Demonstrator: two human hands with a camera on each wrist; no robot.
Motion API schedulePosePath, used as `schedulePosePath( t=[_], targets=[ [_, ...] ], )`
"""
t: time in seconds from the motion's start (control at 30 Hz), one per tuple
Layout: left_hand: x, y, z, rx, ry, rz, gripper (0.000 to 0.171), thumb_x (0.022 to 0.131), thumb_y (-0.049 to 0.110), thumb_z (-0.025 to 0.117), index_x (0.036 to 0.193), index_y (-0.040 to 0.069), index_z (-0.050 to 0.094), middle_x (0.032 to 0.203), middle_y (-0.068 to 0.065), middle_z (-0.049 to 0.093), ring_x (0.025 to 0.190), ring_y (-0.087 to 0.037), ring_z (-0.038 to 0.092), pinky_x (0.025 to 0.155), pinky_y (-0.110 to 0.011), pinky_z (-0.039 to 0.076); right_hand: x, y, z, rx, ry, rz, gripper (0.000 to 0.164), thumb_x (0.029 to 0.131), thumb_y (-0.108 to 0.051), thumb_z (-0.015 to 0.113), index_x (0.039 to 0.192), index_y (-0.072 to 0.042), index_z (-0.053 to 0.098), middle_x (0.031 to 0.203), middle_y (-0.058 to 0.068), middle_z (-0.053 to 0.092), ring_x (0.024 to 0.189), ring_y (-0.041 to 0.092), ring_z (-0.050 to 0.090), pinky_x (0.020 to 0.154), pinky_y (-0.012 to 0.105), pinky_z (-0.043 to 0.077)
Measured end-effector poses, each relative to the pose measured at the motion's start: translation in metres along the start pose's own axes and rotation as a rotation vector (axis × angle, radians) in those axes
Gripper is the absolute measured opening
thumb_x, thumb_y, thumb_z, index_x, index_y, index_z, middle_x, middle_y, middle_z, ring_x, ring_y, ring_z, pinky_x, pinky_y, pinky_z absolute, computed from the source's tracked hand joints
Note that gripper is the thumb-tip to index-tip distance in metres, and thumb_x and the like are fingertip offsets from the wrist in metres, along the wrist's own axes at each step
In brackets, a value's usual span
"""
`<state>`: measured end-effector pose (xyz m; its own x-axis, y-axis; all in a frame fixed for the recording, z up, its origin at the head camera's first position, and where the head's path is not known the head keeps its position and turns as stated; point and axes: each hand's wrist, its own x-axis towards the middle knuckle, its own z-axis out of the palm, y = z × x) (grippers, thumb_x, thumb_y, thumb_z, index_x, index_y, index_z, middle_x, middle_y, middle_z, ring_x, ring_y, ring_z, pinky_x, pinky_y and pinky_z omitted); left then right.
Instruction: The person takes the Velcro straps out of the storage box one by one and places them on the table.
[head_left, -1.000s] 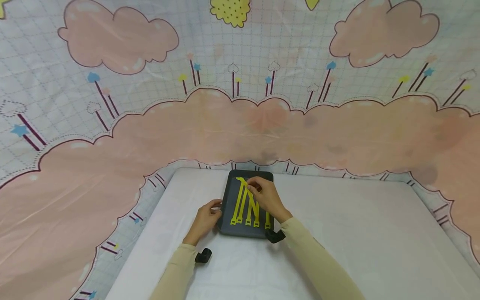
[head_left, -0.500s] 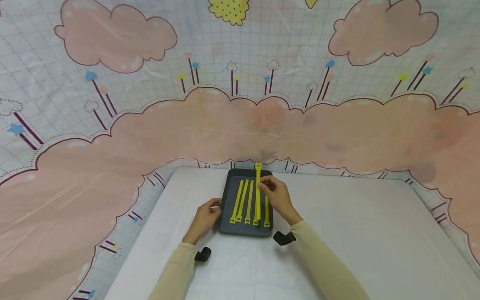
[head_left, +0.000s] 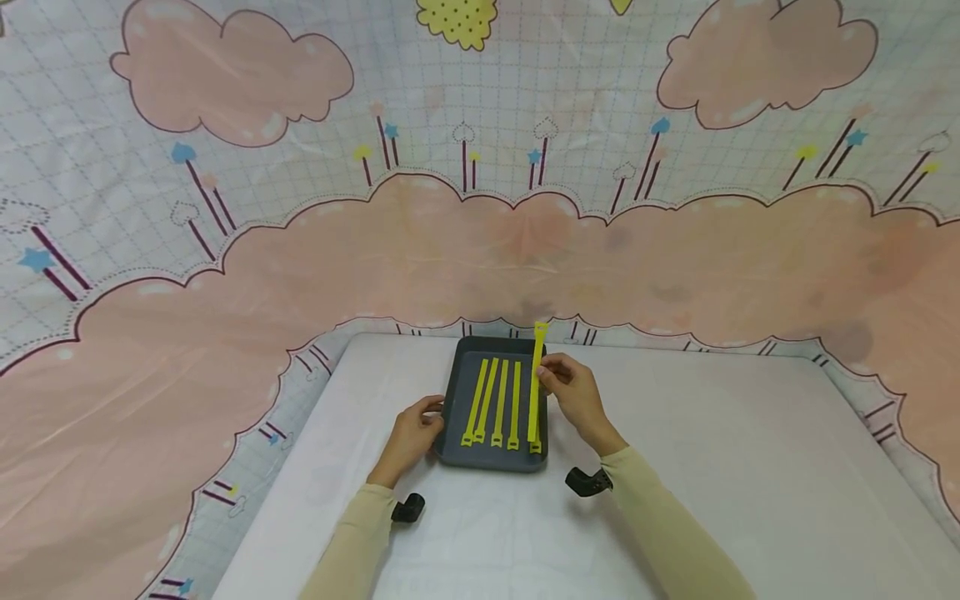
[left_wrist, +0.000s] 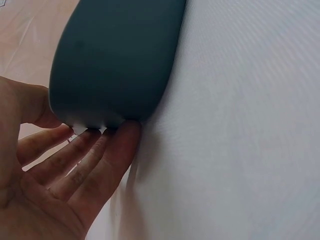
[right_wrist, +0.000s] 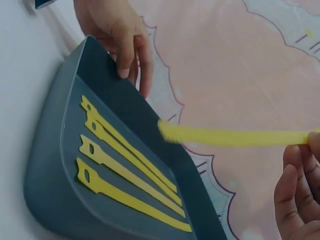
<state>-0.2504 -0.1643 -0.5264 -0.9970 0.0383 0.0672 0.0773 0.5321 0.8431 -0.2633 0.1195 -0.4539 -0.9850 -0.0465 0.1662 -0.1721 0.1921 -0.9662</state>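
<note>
A yellow hook-and-loop cable tie [head_left: 537, 383], slotted head up in the head view, is pinched between the thumb and fingers of my right hand [head_left: 576, 398]. It overlaps the tray's right side and partly hides another tie [head_left: 536, 448] lying there. Several more yellow ties [head_left: 498, 408] lie side by side in the dark grey tray [head_left: 487, 460], heads toward me. My left hand [head_left: 408, 437] holds the tray's left wall. In the left wrist view its fingertips [left_wrist: 127, 132] press the outer side while the thumb reaches over the rim. The right wrist view shows the held tie [right_wrist: 235, 136] blurred.
The tray stands on a white-covered table [head_left: 675, 483], near its back edge. Behind rises a patterned curtain [head_left: 525, 267] with pink clouds. Black camera mounts [head_left: 588, 482] sit on both wrists, the right one low over the table.
My right hand has lifted a tie that lay slantwise across the others, turned it upright and carried it rightward to the tray's right side. The left hand stays at the tray.
</note>
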Motion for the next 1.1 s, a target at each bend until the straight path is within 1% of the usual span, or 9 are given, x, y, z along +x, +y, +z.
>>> schedulePosePath(
  t=[0.1, 0.17, 0.27, 0.33, 0.47, 0.67, 0.83, 1.0, 1.1],
  targets=[
    [0.001, -0.001, 0.001, -0.001, -0.004, 0.003, 0.042, 0.09, 0.005, 0.058, 0.132, 0.006, 0.06, 0.121, -0.017, 0.068, 0.101, -0.028, 0.069, 0.074, -0.033, 0.056, 0.003, 0.011, -0.005, -0.007, 0.024, 0.018, 0.021, 0.097, -0.013, 0.062, 0.111, 0.003, 0.064, 0.098, 0.022, 0.067, 0.084, 0.026, 0.064, 0.071, 0.027, 0.054],
    [0.001, -0.001, 0.001, -0.004, -0.005, 0.004, 0.042, 0.09, 0.005, 0.058, 0.132, 0.006, 0.06, 0.121, -0.017, 0.068, 0.101, -0.028, 0.069, 0.071, -0.031, 0.056, 0.004, 0.017, -0.009, 0.008, 0.03, 0.031, 0.021, 0.097, -0.013, 0.062, 0.111, 0.003, 0.064, 0.095, 0.02, 0.066, 0.084, 0.025, 0.064, 0.07, 0.026, 0.054],
    [0.001, -0.001, 0.001, -0.007, -0.006, 0.003, 0.042, 0.09, 0.005, 0.058, 0.132, 0.006, 0.06, 0.121, -0.017, 0.068, 0.101, -0.028, 0.069, 0.071, -0.031, 0.056, 0.003, 0.019, -0.015, 0.025, 0.043, 0.052, 0.022, 0.097, -0.013, 0.062, 0.112, 0.003, 0.064, 0.091, 0.014, 0.066, 0.083, 0.02, 0.063, 0.07, 0.023, 0.053],
    [0.0, -0.001, 0.0, -0.005, -0.005, 0.005, 0.042, 0.09, 0.005, 0.058, 0.132, 0.006, 0.06, 0.121, -0.017, 0.068, 0.102, -0.029, 0.069, 0.072, -0.032, 0.056, 0.004, 0.026, -0.019, 0.036, 0.056, 0.047, 0.022, 0.096, -0.015, 0.063, 0.111, 0.002, 0.065, 0.088, 0.007, 0.065, 0.08, 0.015, 0.063, 0.068, 0.021, 0.052],
    [0.0, 0.0, -0.001, -0.009, -0.006, -0.001, 0.042, 0.091, 0.006, 0.058, 0.133, 0.006, 0.06, 0.122, -0.017, 0.068, 0.103, -0.029, 0.069, 0.072, -0.032, 0.056, 0.002, 0.03, -0.025, 0.016, 0.074, 0.046, 0.022, 0.096, -0.015, 0.064, 0.109, 0.002, 0.065, 0.087, 0.005, 0.065, 0.076, 0.009, 0.061, 0.068, 0.021, 0.052],
    [-0.001, 0.003, -0.002, -0.012, -0.01, -0.002, 0.043, 0.091, 0.006, 0.058, 0.133, 0.006, 0.059, 0.122, -0.018, 0.068, 0.104, -0.029, 0.069, 0.078, -0.036, 0.057, 0.0, 0.037, -0.036, -0.002, 0.076, 0.072, 0.021, 0.097, -0.014, 0.063, 0.109, 0.003, 0.064, 0.086, 0.003, 0.065, 0.076, 0.008, 0.061, 0.068, 0.02, 0.052],
    [-0.002, 0.004, -0.001, -0.012, -0.012, -0.004, 0.043, 0.091, 0.006, 0.058, 0.133, 0.005, 0.059, 0.122, -0.018, 0.067, 0.104, -0.03, 0.068, 0.081, -0.039, 0.056, 0.0, 0.046, -0.042, -0.02, 0.06, 0.121, 0.024, 0.098, -0.016, 0.062, 0.112, 0.002, 0.063, 0.09, 0.005, 0.066, 0.077, 0.008, 0.061, 0.068, 0.02, 0.052],
    [-0.001, 0.002, 0.0, -0.013, -0.007, -0.002, 0.042, 0.091, 0.005, 0.058, 0.133, 0.006, 0.06, 0.122, -0.017, 0.068, 0.103, -0.029, 0.069, 0.079, -0.037, 0.056, 0.003, 0.054, -0.044, -0.055, 0.042, 0.164, 0.024, 0.098, -0.017, 0.06, 0.113, 0.002, 0.063, 0.095, 0.011, 0.068, 0.079, 0.01, 0.061, 0.068, 0.022, 0.052],
    [0.0, 0.0, 0.0, -0.015, -0.007, 0.002, 0.042, 0.091, 0.005, 0.058, 0.133, 0.007, 0.06, 0.121, -0.017, 0.068, 0.103, -0.029, 0.069, 0.076, -0.034, 0.056, 0.006, 0.058, -0.045, -0.086, 0.027, 0.195, 0.024, 0.099, -0.019, 0.059, 0.114, -0.001, 0.064, 0.098, 0.01, 0.069, 0.081, 0.01, 0.062, 0.069, 0.023, 0.052]
  ],
)
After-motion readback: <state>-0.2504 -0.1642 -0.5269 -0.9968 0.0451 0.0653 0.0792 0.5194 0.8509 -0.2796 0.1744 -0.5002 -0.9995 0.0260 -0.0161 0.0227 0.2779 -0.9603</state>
